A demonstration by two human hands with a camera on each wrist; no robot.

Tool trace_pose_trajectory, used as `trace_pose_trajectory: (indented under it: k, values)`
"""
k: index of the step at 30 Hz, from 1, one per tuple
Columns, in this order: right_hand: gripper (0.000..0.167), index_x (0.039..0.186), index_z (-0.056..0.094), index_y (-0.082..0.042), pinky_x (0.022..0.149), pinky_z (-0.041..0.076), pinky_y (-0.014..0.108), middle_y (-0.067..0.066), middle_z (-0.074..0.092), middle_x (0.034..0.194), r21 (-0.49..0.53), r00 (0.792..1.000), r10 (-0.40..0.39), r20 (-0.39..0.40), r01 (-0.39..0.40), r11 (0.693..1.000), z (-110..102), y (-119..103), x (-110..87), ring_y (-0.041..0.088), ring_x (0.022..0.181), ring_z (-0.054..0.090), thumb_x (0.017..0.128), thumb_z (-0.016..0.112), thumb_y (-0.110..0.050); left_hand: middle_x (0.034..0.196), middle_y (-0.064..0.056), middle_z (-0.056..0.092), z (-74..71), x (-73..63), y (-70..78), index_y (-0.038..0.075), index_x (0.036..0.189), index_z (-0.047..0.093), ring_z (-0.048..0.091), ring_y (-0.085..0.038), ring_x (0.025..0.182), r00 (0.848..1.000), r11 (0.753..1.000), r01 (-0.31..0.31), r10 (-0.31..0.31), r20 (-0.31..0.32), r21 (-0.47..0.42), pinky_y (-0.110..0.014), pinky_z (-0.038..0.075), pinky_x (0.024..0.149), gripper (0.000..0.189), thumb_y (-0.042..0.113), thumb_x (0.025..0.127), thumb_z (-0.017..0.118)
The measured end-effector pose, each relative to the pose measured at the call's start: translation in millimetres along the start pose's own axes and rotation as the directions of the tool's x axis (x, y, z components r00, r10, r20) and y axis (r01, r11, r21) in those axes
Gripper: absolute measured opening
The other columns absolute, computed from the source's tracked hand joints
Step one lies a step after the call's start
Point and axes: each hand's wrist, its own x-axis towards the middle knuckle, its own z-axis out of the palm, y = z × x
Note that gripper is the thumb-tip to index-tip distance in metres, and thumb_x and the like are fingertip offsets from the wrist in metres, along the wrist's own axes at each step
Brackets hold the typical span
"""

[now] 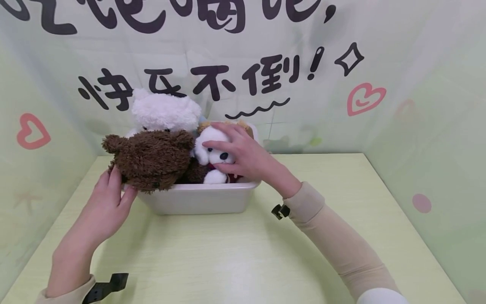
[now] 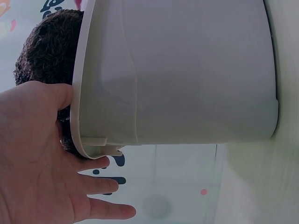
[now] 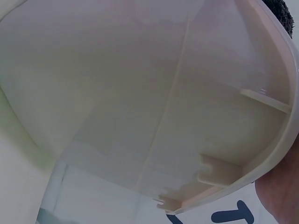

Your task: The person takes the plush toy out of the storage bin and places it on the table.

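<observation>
A white plastic bin (image 1: 201, 200) on the table is heaped with plush toys. My left hand (image 1: 104, 211) is at the bin's left end, beside a shaggy brown plush bear (image 1: 152, 160) lying over the front rim. In the left wrist view its thumb lies at the rim by brown fur, and the other fingers (image 2: 112, 208) stretch out straight. Over a white plush dog (image 1: 214, 136) at the bin's right end, my right hand (image 1: 250, 154) spreads its fingers across the head and muzzle. The right wrist view shows mostly the bin's outer wall (image 3: 117, 93).
Behind the brown bear sits a fluffy white plush (image 1: 167, 112), rising well above the rim. Tan plush (image 1: 247, 126) shows behind the dog. The pale wood-look table (image 1: 322, 211) meets a printed cloth backdrop (image 1: 303, 122) at the back, with side panels left and right.
</observation>
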Motion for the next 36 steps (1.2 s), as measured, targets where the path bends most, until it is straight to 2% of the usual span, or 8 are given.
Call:
trace_pose_trajectory:
  k: [5,15,22,28,36]
  values:
    - [0.036,0.126,0.073,-0.016,0.114,0.034,0.051,0.024,0.048,0.149,0.009,0.998,-0.040,-0.050,0.041,0.999,-1,0,-1.1,0.042,0.137,0.044,0.091,0.077,-0.025,0.150,-0.048,0.015,-0.2,-0.2,0.0,-0.006,0.161,-0.001,0.022,-0.064,0.135,1.000,1.000,-0.002,0.002,0.001,-0.002,-0.075,0.026,0.098,0.068,0.026,0.112,0.033]
    - [0.032,0.120,0.074,-0.014,0.111,0.039,0.048,0.024,0.053,0.144,0.005,0.991,-0.079,-0.112,0.080,0.997,1,3,-1.7,0.042,0.131,0.050,0.089,0.077,-0.018,0.152,-0.048,0.011,0.5,-0.9,-1.1,-0.003,0.161,-0.006,0.018,-0.064,0.138,1.000,1.000,0.008,-0.008,0.013,-0.017,-0.077,0.024,0.101,0.070,0.026,0.112,0.032]
    - [0.031,0.117,0.074,-0.011,0.104,0.043,0.046,0.026,0.057,0.140,0.000,0.980,-0.105,-0.169,0.107,0.994,-1,8,0.3,0.040,0.121,0.056,0.086,0.076,-0.014,0.151,-0.048,0.012,0.9,-1.3,-0.6,-0.004,0.161,-0.007,0.020,-0.064,0.136,1.000,1.000,0.015,-0.015,0.018,-0.018,-0.077,0.025,0.100,0.069,0.026,0.112,0.032]
    - [0.032,0.115,0.075,-0.008,0.102,0.045,0.041,0.028,0.058,0.137,0.037,0.973,-0.098,-0.211,0.108,0.993,-3,11,2.3,0.039,0.114,0.059,0.083,0.076,-0.009,0.151,-0.048,0.012,0.7,-1.5,-1.1,-0.004,0.160,-0.010,0.020,-0.064,0.134,0.999,1.000,0.025,-0.025,0.036,-0.012,-0.074,0.026,0.097,0.070,0.026,0.112,0.029]
    - [0.032,0.115,0.076,-0.006,0.104,0.044,0.041,0.029,0.057,0.137,0.089,0.969,-0.054,-0.243,0.078,0.993,-8,11,2.5,0.040,0.114,0.059,0.082,0.076,-0.006,0.148,-0.048,0.015,0.9,-0.7,-1.1,-0.005,0.160,-0.009,0.024,-0.062,0.130,0.999,1.000,0.027,-0.026,0.039,-0.009,-0.072,0.027,0.094,0.069,0.026,0.111,0.029]
